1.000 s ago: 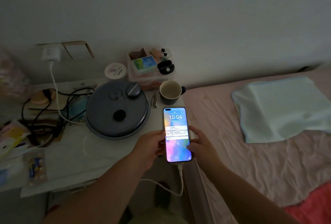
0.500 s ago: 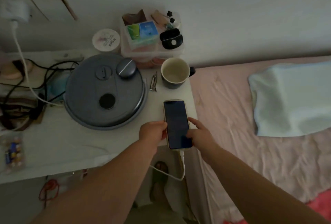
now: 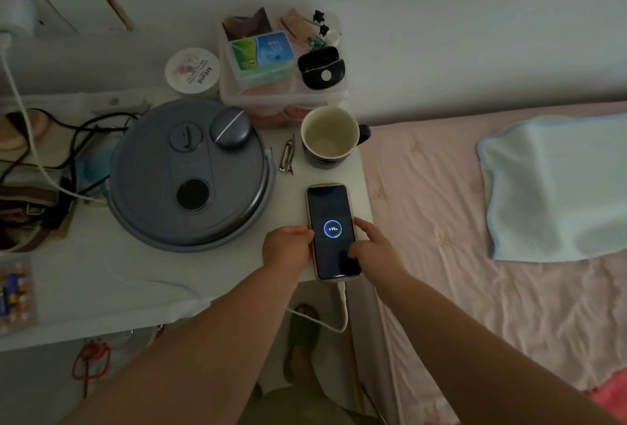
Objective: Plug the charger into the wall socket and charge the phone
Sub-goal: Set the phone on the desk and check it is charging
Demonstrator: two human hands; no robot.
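The phone (image 3: 330,221) lies flat at the right front corner of the white table (image 3: 135,275), its dark screen showing a charging ring at 95%. A white cable (image 3: 343,309) is plugged into its near end and loops down below the table edge. My left hand (image 3: 288,246) grips the phone's left edge. My right hand (image 3: 371,248) holds the right edge, one finger on the screen. The white charger (image 3: 15,17) sits in the wall socket at the far left, its cable (image 3: 23,126) running down onto the table.
A grey round lidded appliance (image 3: 190,176) fills the table's middle. A mug (image 3: 330,136), a hair clip (image 3: 287,156), a clear storage box (image 3: 281,61) and a white jar (image 3: 192,71) stand behind the phone. Black wires (image 3: 68,126) tangle at left. The pink bed (image 3: 475,272) with a blue towel (image 3: 556,187) lies right.
The lock screen went dark, then the 95% charging ring appeared. The phone came down onto the table corner, both hands still on it. The view tilted downward and closer.
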